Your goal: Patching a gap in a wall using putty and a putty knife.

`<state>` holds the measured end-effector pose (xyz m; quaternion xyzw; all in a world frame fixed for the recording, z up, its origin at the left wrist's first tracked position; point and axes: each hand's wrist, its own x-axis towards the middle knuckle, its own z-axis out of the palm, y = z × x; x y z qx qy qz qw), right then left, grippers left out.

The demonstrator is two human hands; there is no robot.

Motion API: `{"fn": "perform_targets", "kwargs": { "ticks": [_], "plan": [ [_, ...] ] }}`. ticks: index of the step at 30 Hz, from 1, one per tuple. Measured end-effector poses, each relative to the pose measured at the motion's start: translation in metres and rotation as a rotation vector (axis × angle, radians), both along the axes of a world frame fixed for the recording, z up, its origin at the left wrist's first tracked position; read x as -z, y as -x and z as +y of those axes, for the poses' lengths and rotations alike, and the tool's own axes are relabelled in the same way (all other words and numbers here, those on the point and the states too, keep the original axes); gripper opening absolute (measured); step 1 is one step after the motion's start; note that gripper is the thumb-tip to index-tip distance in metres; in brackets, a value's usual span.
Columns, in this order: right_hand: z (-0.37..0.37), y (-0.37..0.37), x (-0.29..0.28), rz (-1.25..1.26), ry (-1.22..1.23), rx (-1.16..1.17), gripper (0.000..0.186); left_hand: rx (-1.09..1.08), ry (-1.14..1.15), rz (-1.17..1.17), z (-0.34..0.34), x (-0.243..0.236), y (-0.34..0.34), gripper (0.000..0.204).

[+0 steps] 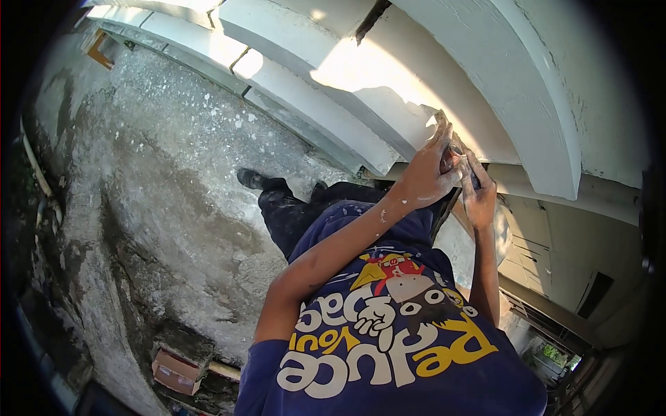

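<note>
My left hand [431, 172] is raised to a white stepped moulding [361, 114], its index finger reaching up toward the moulding's edge. The other fingers of that hand are curled inward. Close beside it is my right hand [479, 193], with the fingers bent and the tips meeting those of the left. Whatever sits between the fingertips is too small and too hidden to name. Whitish dust and specks coat both hands and the left forearm. Sunlight falls on the moulding just above the fingers.
A broad curved white band [513, 90] hangs over the right side. Grey ground [187, 173] spattered with white lies below left. At the lower left rests a reddish-brown box [177, 371]; an orange-brown angled piece [98, 50] stands far left. Thin pipes [38, 166] run along the left edge.
</note>
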<state>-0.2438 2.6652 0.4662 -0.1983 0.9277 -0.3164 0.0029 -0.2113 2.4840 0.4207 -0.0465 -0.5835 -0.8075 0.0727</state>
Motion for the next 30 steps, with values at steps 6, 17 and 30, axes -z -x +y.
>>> {"fn": "perform_targets", "kwargs": {
  "ticks": [6,17,30],
  "plan": [
    [0.011,-0.001,0.013,0.047,-0.004,0.01,0.039,-0.011,0.015,-0.037,0.031,0.01,-0.004,0.091],
    [0.011,0.02,0.027,0.067,0.056,-0.11,0.049,-0.158,0.009,-0.044,0.048,0.005,-0.008,0.088],
    [-0.055,0.03,0.02,0.03,0.068,-0.133,0.055,-0.308,-0.061,-0.075,0.02,-0.002,0.002,0.091]
  ]
}}
